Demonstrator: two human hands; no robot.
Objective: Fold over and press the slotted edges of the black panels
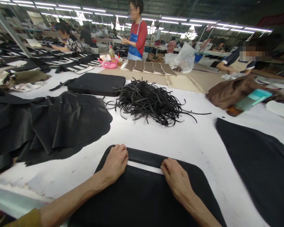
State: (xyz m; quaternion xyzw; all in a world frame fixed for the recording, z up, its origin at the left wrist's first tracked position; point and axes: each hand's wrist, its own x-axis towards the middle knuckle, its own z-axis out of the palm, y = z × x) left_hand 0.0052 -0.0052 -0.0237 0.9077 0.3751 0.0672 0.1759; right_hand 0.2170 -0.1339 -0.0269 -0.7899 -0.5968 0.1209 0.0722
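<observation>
A large black panel (142, 198) with rounded corners lies in front of me, running off the bottom of the view. Near its far edge my left hand (117, 160) is closed, fingers curled down onto the black material. My right hand (176, 176) is closed in the same way, farther right along that edge. Between them runs a narrow white band (145, 168); I cannot tell whether it is a strip or a gap. The fingertips are partly hidden. Beyond the panel sits a tangled heap of thin black strips (151, 101).
Stacked black sheets (49, 123) spread at left, with a thick black pad (97, 83) behind. Another black piece (257, 160) lies at right, near a teal-lidded bottle (249, 102) and brown cloth (232, 88). A person in a blue apron (134, 41) stands across the table.
</observation>
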